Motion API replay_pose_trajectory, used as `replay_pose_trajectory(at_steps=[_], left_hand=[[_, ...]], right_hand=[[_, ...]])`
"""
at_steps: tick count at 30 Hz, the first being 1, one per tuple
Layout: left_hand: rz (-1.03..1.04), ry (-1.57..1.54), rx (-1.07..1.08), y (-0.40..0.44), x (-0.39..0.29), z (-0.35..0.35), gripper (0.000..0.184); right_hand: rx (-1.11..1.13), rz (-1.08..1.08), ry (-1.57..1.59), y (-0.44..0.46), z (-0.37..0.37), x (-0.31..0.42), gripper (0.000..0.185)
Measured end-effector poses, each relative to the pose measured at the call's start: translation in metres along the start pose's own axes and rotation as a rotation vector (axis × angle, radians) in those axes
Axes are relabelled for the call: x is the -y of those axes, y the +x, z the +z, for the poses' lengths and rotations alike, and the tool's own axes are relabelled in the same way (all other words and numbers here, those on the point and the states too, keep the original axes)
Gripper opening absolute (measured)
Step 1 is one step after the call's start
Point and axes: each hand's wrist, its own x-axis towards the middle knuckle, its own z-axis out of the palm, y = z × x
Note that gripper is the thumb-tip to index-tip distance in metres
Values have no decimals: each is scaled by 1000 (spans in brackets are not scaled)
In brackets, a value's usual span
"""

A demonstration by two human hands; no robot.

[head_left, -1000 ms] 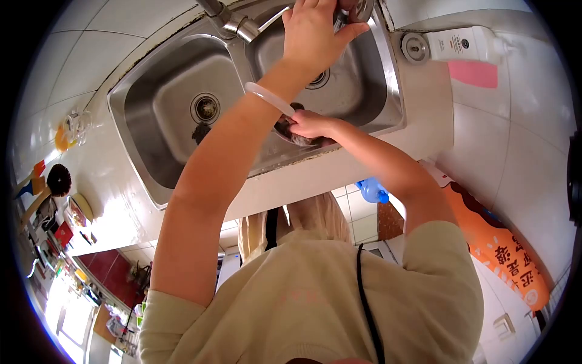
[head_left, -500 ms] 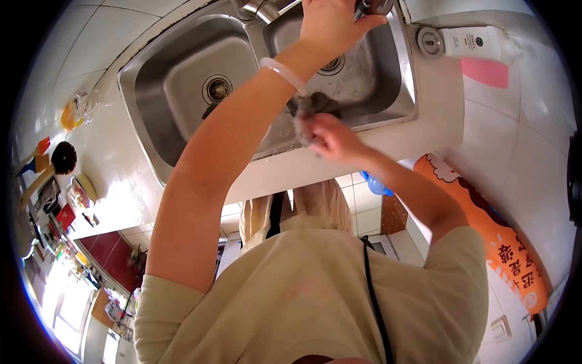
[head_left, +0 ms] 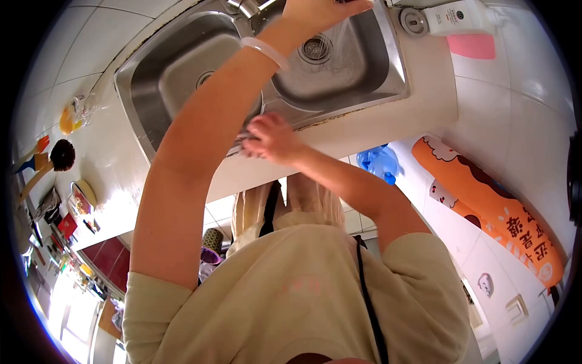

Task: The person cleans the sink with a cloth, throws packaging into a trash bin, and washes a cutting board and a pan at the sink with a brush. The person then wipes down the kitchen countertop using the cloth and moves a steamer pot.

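Note:
My left hand (head_left: pixel 315 12) reaches over the right basin (head_left: pixel 357 79) at the top edge of the view, closed on a dark faucet spray head that is almost wholly cut off. Water streams (head_left: pixel 332 43) from below it towards the drain (head_left: pixel 315 48). A pale bracelet (head_left: pixel 267 51) circles that wrist. Low at the front rim of the double sink, my right hand (head_left: pixel 271 138) is closed on a grey cloth (head_left: pixel 244 143). Most of the cloth is hidden behind my left forearm, and motion blurs the fingers.
The left basin (head_left: pixel 176 79) is partly covered by my left arm. A white bottle (head_left: pixel 461 17), a metal sink strainer (head_left: pixel 414 22) and a pink item (head_left: pixel 471 47) stand to the right. A glass jug (head_left: pixel 76 113) and a round brush (head_left: pixel 62 155) are on the left.
My right hand has moved left with the cloth, from the right basin's front edge to behind my left forearm. Water now visibly streams into the right basin. The view has shifted slightly.

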Motion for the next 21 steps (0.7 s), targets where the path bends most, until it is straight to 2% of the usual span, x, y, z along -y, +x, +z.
replay_pose_trajectory(at_steps=[1, 3, 4, 5, 6, 7, 8, 9, 10, 11, 12, 13, 14, 15, 16, 17, 18, 19, 21], left_hand=[[3, 2, -7, -3, 1, -3, 42], [-55, -86, 179, -14, 5, -17, 43], [-151, -87, 287, -22, -3, -32, 37], [-155, -73, 269, -33, 5, -39, 37], [-14, -44, 225, -48, 21, -41, 35], [120, -14, 185, -61, 31, -49, 32], [9, -132, 401, -70, 37, -68, 36], [2, -120, 384, -83, 44, -86, 36], [99, -59, 392, -98, 53, -104, 36], [194, 2, 400, -110, 61, -121, 37], [183, 13, 383, -118, 67, -140, 37], [-15, -106, 450, -127, 73, -159, 36], [-213, -231, 511, -136, 77, -175, 36], [-224, -226, 492, -138, 85, -189, 36], [-180, -171, 505, -136, 97, -202, 36], [-140, -118, 521, -137, 109, -216, 36], [-252, -220, 529, -138, 115, -226, 40], [-265, -223, 509, -141, 120, -232, 40], [-205, -230, 450, -146, 127, -239, 47]], right_hand=[[-24, 17, -43, -17, -5, -18, 24], [-56, 74, -138, -37, -33, -39, 28], [-60, 120, -185, -34, -59, -39, 29], [-88, 214, -168, -28, -79, -36, 30], [-116, 304, -154, -23, -92, -37, 31], [-115, 283, -145, -25, -93, -39, 31], [-124, 401, -205, -29, -89, -41, 30], [-135, 519, -266, -28, -84, -42, 28], [-131, 501, -259, -24, -77, -43, 28], [-259, 762, -10, -17, -69, -45, 27], [-378, 1016, 250, -7, -61, -47, 26], [-361, 1000, 258, 4, -50, -48, 26], [-429, 1037, 514, 19, -36, -45, 26], [-493, 1065, 773, 36, -23, -40, 26], [-460, 1011, 808, 51, -14, -35, 23], [-436, 1004, 814, 64, -5, -27, 23], [-303, 806, 515, 74, 3, -20, 23], [-174, 593, 224, 84, 11, -15, 24], [-102, 539, 390, 69, 50, -21, 26]])
